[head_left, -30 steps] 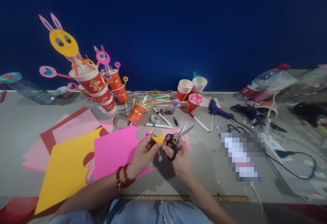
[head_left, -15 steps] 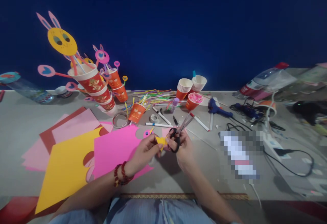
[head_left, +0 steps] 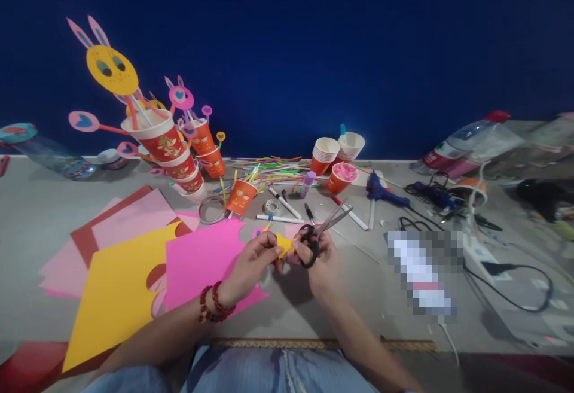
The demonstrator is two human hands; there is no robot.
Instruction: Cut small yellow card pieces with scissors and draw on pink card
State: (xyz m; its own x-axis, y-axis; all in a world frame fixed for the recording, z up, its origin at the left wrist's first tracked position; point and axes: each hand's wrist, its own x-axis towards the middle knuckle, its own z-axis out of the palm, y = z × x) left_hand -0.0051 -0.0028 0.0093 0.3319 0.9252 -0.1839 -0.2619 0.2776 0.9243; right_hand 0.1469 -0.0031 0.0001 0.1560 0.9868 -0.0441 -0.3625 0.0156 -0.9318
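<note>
A small piece of yellow paper with jagged edges is pinched in the fingertips of my left hand. Scissors with black handles rest in my right hand, their blades slightly apart and pointing up and away to the right. The thumb and fingers of that hand also touch the right edge of the yellow piece. Just behind my left fingertips lies a small pink paper disc, partly hidden. A bright pink paper sheet with cut-out edges lies under my left wrist.
Yellow and pale pink sheets spread leftward. Stacked paper cups with a rabbit figure stand at back left. Pipe cleaners, markers, a tape roll and an orange cup lie ahead. A glue gun and cables are right.
The yellow piece has turned slightly between my fingers. The scissors' blades have tipped further to the right. The whole view has shifted a little.
</note>
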